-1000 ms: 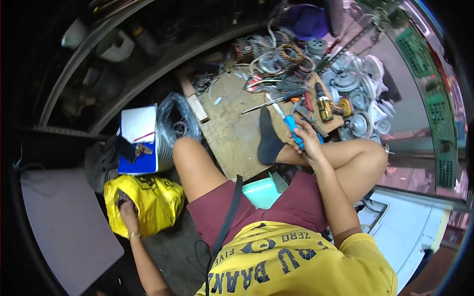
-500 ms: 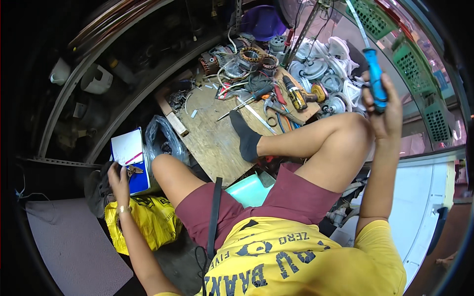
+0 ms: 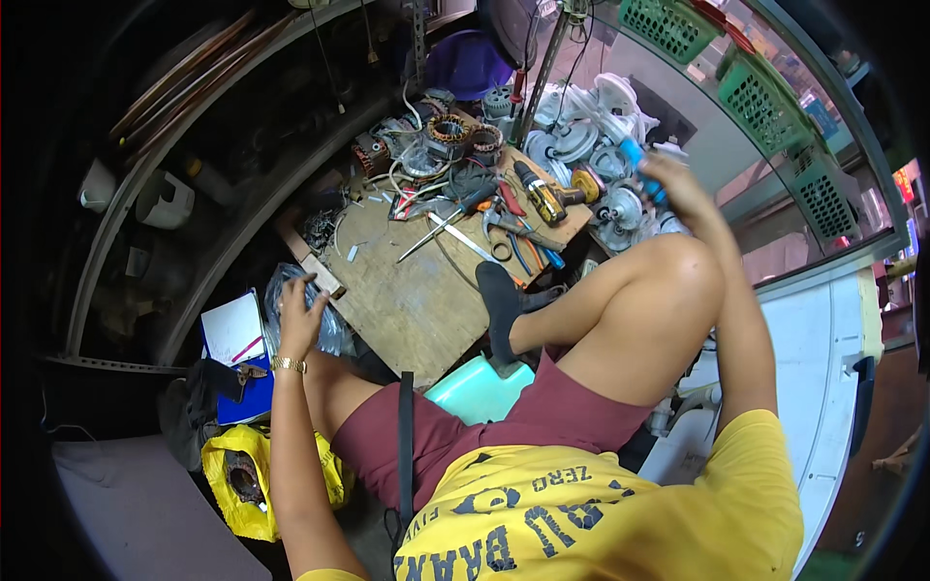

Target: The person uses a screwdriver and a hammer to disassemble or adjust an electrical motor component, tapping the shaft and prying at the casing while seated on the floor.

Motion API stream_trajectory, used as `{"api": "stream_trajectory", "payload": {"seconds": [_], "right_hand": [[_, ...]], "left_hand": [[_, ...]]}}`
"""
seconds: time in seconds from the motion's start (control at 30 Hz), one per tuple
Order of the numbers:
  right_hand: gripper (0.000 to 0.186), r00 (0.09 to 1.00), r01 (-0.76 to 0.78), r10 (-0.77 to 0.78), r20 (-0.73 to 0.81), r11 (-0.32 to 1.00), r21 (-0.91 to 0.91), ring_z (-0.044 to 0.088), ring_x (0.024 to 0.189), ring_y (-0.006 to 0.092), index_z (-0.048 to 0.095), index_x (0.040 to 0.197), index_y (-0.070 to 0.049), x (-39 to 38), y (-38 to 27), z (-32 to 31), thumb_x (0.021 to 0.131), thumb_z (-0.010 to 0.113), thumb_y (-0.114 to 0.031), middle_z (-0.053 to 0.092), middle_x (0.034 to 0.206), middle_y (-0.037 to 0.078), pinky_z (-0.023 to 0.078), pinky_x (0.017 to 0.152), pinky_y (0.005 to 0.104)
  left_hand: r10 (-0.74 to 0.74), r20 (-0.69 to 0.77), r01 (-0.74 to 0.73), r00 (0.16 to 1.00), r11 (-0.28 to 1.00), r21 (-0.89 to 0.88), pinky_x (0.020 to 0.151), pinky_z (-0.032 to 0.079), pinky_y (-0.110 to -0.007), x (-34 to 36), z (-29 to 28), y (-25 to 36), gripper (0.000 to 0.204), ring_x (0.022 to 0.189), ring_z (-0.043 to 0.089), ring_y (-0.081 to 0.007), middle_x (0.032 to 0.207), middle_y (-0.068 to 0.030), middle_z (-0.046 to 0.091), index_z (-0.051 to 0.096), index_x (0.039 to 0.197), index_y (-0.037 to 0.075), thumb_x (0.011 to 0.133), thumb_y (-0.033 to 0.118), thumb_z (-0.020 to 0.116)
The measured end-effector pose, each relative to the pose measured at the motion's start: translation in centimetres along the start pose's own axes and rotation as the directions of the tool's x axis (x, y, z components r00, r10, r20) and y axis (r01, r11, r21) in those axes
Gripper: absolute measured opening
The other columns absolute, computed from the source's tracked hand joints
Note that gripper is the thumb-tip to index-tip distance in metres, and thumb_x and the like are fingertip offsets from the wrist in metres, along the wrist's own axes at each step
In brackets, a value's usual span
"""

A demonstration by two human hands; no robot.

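Note:
My right hand [image 3: 680,190], raised beside my bent knee, is wrapped round the blue handle of a screwdriver [image 3: 634,153]; its pale shaft is smeared by motion. My left hand [image 3: 302,318] has its fingers apart and holds nothing. It hovers in front of a clear plastic bag [image 3: 334,334], close to a wood block [image 3: 323,276]; whether it touches the bag I cannot tell. Left of it lie an open notebook [image 3: 231,331] with a pink pen [image 3: 248,350]. A yellow bag [image 3: 262,518] near my left forearm holds a wound motor stator [image 3: 242,474].
The wooden board [image 3: 412,300] carries a hammer [image 3: 513,229], a yellow-black drill [image 3: 540,194], a long thin screwdriver [image 3: 431,235] and several motor coils [image 3: 449,131]. White plastic parts [image 3: 581,136] pile up behind. My foot [image 3: 499,305] rests by the board, near a turquoise tub [image 3: 480,389].
My right hand has swung forward and left with the screwdriver, lowering it toward the white parts. My left hand has moved from the notebook to the plastic bag. The yellow bag's opening now shows the stator.

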State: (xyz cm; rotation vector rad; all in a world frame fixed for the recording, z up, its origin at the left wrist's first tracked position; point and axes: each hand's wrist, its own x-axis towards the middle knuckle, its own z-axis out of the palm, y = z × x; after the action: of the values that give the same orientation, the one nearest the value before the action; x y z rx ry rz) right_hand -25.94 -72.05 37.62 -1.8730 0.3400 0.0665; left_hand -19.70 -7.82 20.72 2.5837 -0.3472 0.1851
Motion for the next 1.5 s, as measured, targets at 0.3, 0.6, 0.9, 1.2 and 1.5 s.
{"api": "stream_trajectory", "payload": {"seconds": [0.3,0.6,0.9,1.2,1.5], "right_hand": [[0.057,0.993,-0.094,0.047,-0.108,0.865,-0.494,0.058,0.124,0.0355,0.047,0.144,-0.015,10.6,20.0,13.5,0.091,0.068,-0.021,0.058,0.134,0.024,0.044,0.105,0.0423],[0.062,0.950,-0.058,-0.237,-0.203,0.506,-0.861,0.045,0.130,0.0426,0.050,0.145,-0.023,16.2,22.8,17.2,0.086,0.067,-0.016,0.049,0.136,0.018,0.040,0.105,0.0588],[0.055,0.893,0.024,-0.357,-0.275,0.647,-0.762,0.043,0.127,0.0430,0.059,0.134,-0.015,13.7,22.5,20.4,0.081,0.069,-0.010,0.047,0.136,0.020,0.038,0.106,0.0523],[0.048,0.900,0.170,-0.405,-0.162,0.669,-0.724,0.046,0.121,0.0422,0.062,0.126,-0.009,13.0,21.7,21.4,0.078,0.067,-0.005,0.050,0.129,0.019,0.037,0.105,0.0487],[0.048,0.891,0.188,-0.414,-0.185,0.708,-0.681,0.050,0.116,0.0402,0.061,0.124,-0.008,7.7,21.9,23.9,0.078,0.072,-0.007,0.053,0.125,0.018,0.041,0.100,0.0492]], "left_hand": [[-0.123,0.005,0.122,0.992,0.984,-0.129,0.102,0.041,-0.044,-2.6,1.0,-3.4,0.037,0.112,0.055,-0.0344,0.121,-0.0160,0.059,0.063,0.124,0.007,0.090,0.020,0.069],[-0.284,-0.326,0.229,0.902,0.953,-0.196,0.091,0.049,-0.039,1.6,0.5,-8.5,0.027,0.102,0.064,-0.0321,0.107,-0.0168,0.067,0.067,0.111,0.001,0.088,0.015,0.072],[-0.548,0.449,0.512,0.706,0.832,0.212,0.089,0.054,-0.047,4.3,10.6,-17.9,0.071,0.097,0.071,-0.0394,0.097,-0.0282,0.072,0.072,0.102,-0.004,0.080,0.063,0.072],[-0.689,0.233,0.724,0.687,0.616,-0.311,0.082,0.056,-0.042,8.8,14.8,-22.4,0.067,0.095,0.072,-0.0337,0.113,-0.0260,0.069,0.041,0.148,-0.003,0.090,0.024,0.062],[-0.568,0.370,0.673,0.735,0.681,-0.291,0.050,0.045,-0.028,7.1,7.8,-18.2,0.070,0.057,0.056,-0.0129,0.075,-0.0042,0.061,0.039,0.148,-0.003,0.096,0.035,0.067]]}}
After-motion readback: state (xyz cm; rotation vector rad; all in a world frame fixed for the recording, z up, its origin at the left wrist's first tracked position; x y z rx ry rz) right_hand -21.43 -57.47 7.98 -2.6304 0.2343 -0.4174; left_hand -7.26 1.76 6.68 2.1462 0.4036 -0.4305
